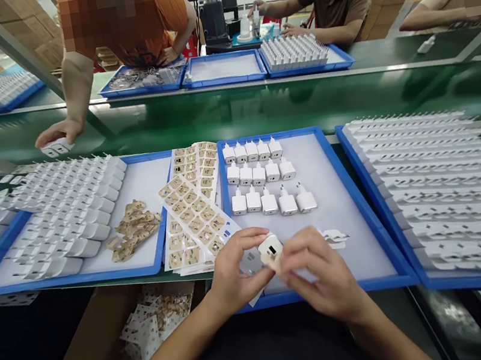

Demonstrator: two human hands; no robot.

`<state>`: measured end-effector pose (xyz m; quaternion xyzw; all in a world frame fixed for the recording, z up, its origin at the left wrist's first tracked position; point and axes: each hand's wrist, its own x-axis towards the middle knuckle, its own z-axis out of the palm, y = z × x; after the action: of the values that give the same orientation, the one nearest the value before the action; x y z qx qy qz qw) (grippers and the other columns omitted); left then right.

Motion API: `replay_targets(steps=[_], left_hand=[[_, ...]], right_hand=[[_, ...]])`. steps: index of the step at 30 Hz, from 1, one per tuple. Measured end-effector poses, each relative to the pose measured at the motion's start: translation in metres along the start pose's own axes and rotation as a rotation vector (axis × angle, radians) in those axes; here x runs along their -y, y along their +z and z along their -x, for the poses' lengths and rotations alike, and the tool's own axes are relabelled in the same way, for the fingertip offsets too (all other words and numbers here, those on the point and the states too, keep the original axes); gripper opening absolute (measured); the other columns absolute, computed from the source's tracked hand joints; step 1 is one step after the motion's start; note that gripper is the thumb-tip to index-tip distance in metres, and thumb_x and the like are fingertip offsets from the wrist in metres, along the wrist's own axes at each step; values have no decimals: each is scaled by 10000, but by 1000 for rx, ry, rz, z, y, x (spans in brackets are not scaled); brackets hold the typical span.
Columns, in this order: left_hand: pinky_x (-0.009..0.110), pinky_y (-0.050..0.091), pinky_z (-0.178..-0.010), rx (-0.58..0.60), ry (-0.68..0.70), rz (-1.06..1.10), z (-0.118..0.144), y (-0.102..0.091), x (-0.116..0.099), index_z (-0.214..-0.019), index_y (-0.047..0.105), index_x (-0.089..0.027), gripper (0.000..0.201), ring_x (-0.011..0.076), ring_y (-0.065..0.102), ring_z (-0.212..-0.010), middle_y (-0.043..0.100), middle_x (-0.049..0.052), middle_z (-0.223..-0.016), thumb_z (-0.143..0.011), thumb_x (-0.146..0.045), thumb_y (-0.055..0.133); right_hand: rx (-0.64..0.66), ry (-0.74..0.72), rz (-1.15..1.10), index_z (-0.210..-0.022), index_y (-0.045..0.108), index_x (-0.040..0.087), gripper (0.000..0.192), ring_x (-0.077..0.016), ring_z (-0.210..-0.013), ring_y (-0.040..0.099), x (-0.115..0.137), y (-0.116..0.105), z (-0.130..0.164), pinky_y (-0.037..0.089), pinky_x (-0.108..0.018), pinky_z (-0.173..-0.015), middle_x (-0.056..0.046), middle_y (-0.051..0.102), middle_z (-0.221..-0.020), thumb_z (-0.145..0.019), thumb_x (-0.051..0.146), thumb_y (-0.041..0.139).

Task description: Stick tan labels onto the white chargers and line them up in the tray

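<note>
Held in my left hand (236, 266) is a white USB wall charger (271, 244), its port face turned up toward me. My right hand (321, 270) is closed in a pinch at the charger's near side, on a small tan sticker piece (271, 259); motion blurs these fingers slightly. Both hands are over the near part of a blue-rimmed tray (358, 204). Beyond them stand three rows of white chargers (268, 201), prongs pointing away. White scraps (335, 238) lie behind my right hand. Sheets of tan stickers (197, 211) overlap left of the tray.
At left, another blue tray (148, 176) holds packed chargers (76, 212) and crumpled tan backing (134, 228). A full charger tray (457, 194) stands at right. Across the green belt (257, 110), a co-worker's hand (60, 133) holds chargers. Sticker waste (153, 318) fills a box below.
</note>
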<state>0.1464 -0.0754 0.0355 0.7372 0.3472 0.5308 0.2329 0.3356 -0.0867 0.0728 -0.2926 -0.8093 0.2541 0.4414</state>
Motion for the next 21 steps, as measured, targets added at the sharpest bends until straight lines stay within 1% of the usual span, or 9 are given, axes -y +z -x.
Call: replay_targets(steps=[2,4,7,10,12,14,17,19,21], left_hand=[[385,568,-914,4,-55,-28,-1,-3,2,-1166,577,-213,382,233,676,-1073,708,105,-1120,-822,-201,743],[411,549,-938,17,-58,-78,-6,-7,3,-1164,579,-223,390,244,660,-1083,714,93,-1115,-813,-193,747],[391,563,-862,76,-17,-149,-24,-12,4,-1165,583,-230,376,235,653,-1004,714,82,-1092,-818,-185,720],[374,571,-823,192,45,-172,-57,-3,15,-1207,574,-217,388,229,638,-982,699,85,-1119,-834,-168,668],[398,556,-902,271,122,-158,-86,16,33,-1230,570,-208,404,240,615,-1070,689,82,-1161,-838,-141,643],[405,535,-962,360,178,-138,-114,46,55,-1215,589,-206,394,240,600,-1105,689,70,-1161,-834,-122,634],[414,502,-1021,527,141,-236,-149,98,84,-1239,581,-159,421,251,532,-1206,652,107,-1234,-832,-53,557],[394,530,-962,633,117,-313,-163,128,95,-1263,562,-127,463,264,486,-1255,616,139,-1285,-821,-5,500],[365,558,-869,663,120,-374,-173,149,99,-1220,586,-123,452,261,508,-1228,638,137,-1235,-809,24,468]], right_hand=[[141,-65,-134,-927,622,192,102,-157,-800,593,4,-6,8,486,-307,-723,-41,628,-890,-912,91,617],[151,-27,-239,-944,633,200,98,-156,-775,615,4,-15,18,504,-307,-705,-43,646,-888,-925,108,602],[-96,146,-223,-985,656,227,185,-182,-779,632,-3,-35,36,524,-327,-682,-46,660,-871,-903,70,600],[-364,241,-116,-947,684,236,224,-205,-800,626,-13,-54,49,537,-328,-654,-48,646,-829,-858,35,634],[-478,267,-72,-922,697,234,205,-208,-799,622,-19,-64,54,542,-320,-631,-53,640,-821,-842,49,661],[-547,298,-56,-903,704,238,168,-204,-788,622,-23,-68,57,546,-312,-611,-55,640,-825,-844,84,675],[-592,350,-17,-870,713,262,100,-217,-770,641,-25,-69,65,570,-338,-609,-57,654,-827,-829,170,715],[-610,428,61,-870,729,289,92,-261,-787,673,-29,-71,76,600,-405,-637,-75,678,-864,-792,254,760],[-629,546,148,-901,752,339,151,-327,-824,697,-40,-77,92,619,-486,-660,-108,697,-937,-755,360,784]])
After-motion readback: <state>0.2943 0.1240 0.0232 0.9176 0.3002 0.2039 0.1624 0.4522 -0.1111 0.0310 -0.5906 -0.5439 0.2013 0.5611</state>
